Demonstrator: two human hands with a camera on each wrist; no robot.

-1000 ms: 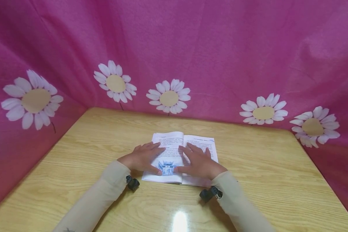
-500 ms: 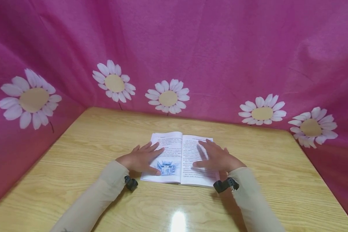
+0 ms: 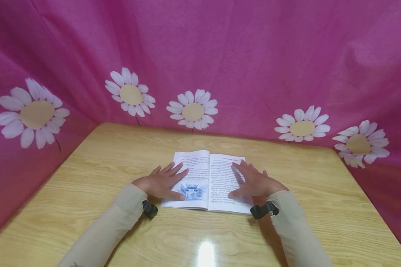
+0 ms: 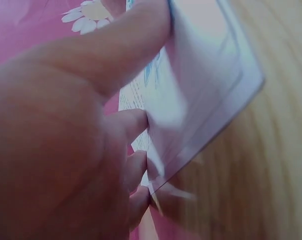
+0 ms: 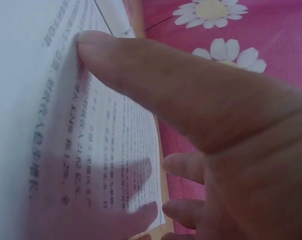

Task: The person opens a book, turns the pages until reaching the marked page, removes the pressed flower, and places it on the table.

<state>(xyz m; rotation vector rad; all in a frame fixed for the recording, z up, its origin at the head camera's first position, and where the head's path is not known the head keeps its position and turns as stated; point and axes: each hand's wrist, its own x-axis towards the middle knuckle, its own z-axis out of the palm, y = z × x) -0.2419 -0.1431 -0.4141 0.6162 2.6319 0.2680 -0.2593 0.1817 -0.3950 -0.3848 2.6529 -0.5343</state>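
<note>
An open book (image 3: 195,168) lies on the wooden table, its left page printed with text and a blue picture of a gate (image 3: 192,191), its right page full of text. My left hand (image 3: 162,182) rests with spread fingers on the left page's outer part; in the left wrist view its thumb (image 4: 126,45) and fingertips lie against the paper. Over the right page's outer side spreads my right hand (image 3: 255,181), fingers extended. In the right wrist view the thumb (image 5: 141,75) appears at the printed page, and the hand's shadow falls on the text. Neither hand grips anything.
Pale wooden tabletop (image 3: 120,148) surrounds the book. A pink curtain (image 3: 240,66) with large white daisies stands along the back and both sides. Black wrist cameras sit at both sleeves, and a bright light reflection (image 3: 206,254) shows near the front.
My right hand has slid right from the book's middle to the right page's outer side, uncovering its text. My left hand has stayed nearly in place on the left page.
</note>
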